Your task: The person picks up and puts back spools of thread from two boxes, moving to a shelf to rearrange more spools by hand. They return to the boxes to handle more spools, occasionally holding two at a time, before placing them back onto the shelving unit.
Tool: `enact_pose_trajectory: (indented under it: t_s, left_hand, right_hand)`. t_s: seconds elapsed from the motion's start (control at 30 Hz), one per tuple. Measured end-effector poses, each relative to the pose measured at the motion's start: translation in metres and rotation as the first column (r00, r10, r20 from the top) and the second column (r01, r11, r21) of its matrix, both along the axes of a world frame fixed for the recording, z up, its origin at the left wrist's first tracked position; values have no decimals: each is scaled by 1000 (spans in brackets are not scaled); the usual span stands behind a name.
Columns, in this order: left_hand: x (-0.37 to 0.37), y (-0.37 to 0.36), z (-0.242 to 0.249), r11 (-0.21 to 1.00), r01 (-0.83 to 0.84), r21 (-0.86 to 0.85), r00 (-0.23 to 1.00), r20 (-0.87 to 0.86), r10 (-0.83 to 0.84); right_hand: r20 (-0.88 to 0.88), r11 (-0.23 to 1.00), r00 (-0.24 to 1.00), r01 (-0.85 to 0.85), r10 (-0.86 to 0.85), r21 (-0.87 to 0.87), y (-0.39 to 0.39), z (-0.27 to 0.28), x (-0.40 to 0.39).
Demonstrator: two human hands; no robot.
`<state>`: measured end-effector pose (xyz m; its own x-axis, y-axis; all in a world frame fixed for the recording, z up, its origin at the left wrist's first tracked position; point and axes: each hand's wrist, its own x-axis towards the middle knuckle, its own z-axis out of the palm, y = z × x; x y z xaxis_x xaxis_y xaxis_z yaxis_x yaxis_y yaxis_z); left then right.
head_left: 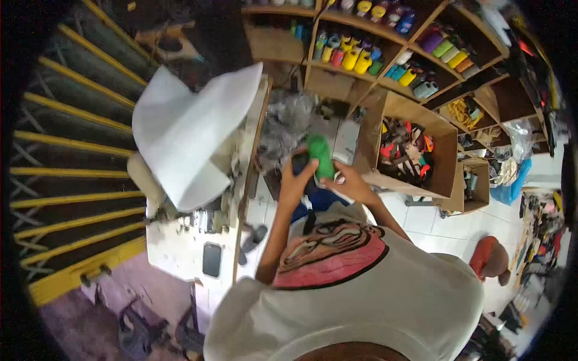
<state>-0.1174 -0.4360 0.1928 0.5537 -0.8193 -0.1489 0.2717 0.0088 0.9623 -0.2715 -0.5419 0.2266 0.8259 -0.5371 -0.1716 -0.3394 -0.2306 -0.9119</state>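
Note:
A green spool of thread (pixel 321 155) is held up in front of my body, between both hands. My left hand (pixel 297 174) grips it from the left, thumb lying against its side, and a dark object (pixel 299 161) shows just behind these fingers. At the spool's lower end, the fingers of my right hand (pixel 354 184) are closed on it. Something small and white (pixel 339 177) shows by the right fingertips.
To the left stands a white worktable (pixel 174 249) with large white sheets (pixel 186 129) and a phone (pixel 211 259). A cardboard box (pixel 445 157) of scraps is at right. Thread spools fill the shelves (pixel 385 37) ahead. Another person (pixel 490 259) is at far right.

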Motion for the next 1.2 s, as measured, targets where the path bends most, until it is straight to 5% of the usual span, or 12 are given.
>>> enact_pose_trajectory:
  t_s: [0.03,0.13,0.3,0.37,0.47,0.57,0.63,0.67,0.7,0.83,1.0,1.2]
  left_hand:
    - [3,-1,27,1000,23,-22,988,-152,-26]
    - [19,11,17,994,-61,87,977,-197,78]
    - [47,70,-9,850,-53,524,923,350,-158]
    - [54,112,-52,789,-109,604,930,342,-133]
    - [44,125,-42,783,-115,611,993,102,66]
    - [33,108,-56,813,-179,554,980,176,96]
    - [21,55,-22,832,-129,539,990,114,80]
    - [16,21,5,726,-98,680,987,161,-17]
    - [14,25,-50,856,-125,502,981,193,30]
    - [4,-62,-15,887,69,457,932,288,-220]
    - [9,-137,-4,921,236,311,941,163,-297]
    - [11,-207,47,979,75,191,997,22,-81]
  right_hand:
    - [-5,999,1000,31,-30,33,1,-5,-2]
    - [124,972,969,199,-214,128,-6,-23,-12]
    - [126,870,869,450,-479,203,-54,-16,-33]
    - [80,859,858,495,-507,133,-80,-24,-46]
    - [30,819,827,550,-561,166,-111,-21,-46]
    - [122,790,793,554,-597,261,-134,-20,-41]
    - [126,793,792,562,-598,236,-144,-29,-38]
    - [126,802,804,542,-582,251,-147,-24,-36]
    - [127,811,815,522,-566,266,-149,-21,-32]
    - [15,858,888,439,-459,268,-165,-29,-30]
    - [143,923,912,376,-385,87,-173,-31,-22]
    - [269,950,920,309,-286,-46,-192,1,5]
